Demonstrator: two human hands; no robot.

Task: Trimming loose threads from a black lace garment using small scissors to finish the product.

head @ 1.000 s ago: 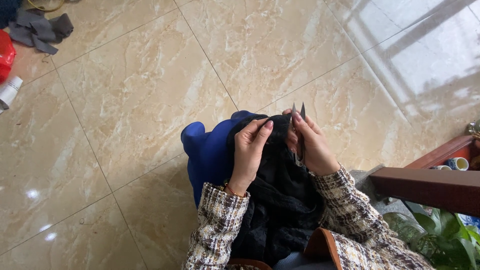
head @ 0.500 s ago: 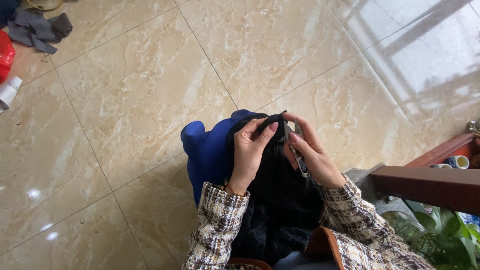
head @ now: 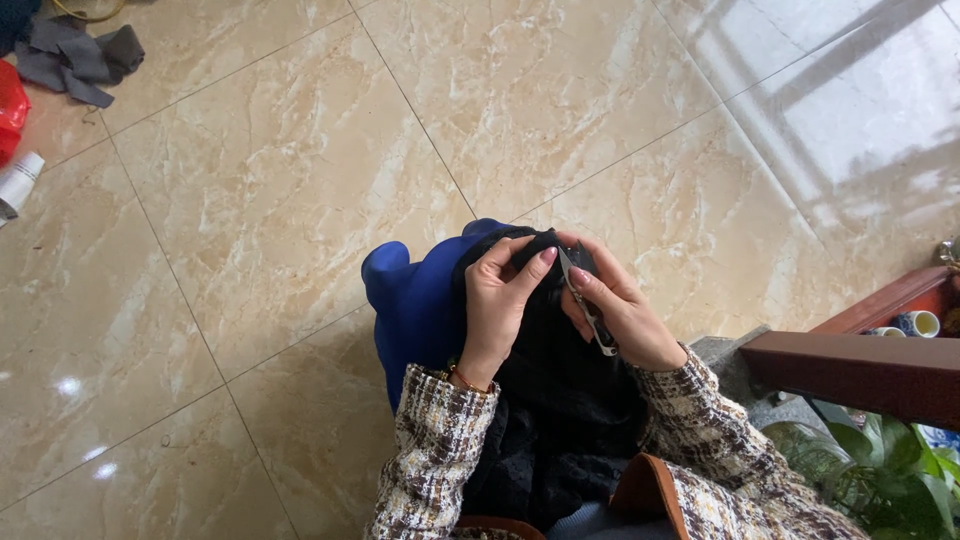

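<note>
The left hand (head: 497, 300) pinches the upper edge of a black knitted garment (head: 560, 400) between thumb and fingers, its grip closed on a fold of the fabric near the top of the bundle. The right hand (head: 620, 315) sits just beside it, touching the same fold, and is closed around a small pair of metal thread snips (head: 585, 305), whose slim blades point up toward the pinched cloth. The black garment lies across the person's lap, draped down between the two sleeves of a brown-and-cream checked tweed jacket (head: 440, 460). A bright blue piece of fabric (head: 415, 300) bulges out from under the black garment on the left hand's side, touching it. Below everything lies a glossy beige marble-patterned tile floor (head: 250, 200). Well apart, at the far corner of the floor, lie crumpled grey cloths (head: 75, 60), a red object (head: 10, 105) and a white roll (head: 18, 180). On the right hand's side stand a dark reddish wooden rail (head: 860, 365) and a green leafy plant (head: 880, 480).
</note>
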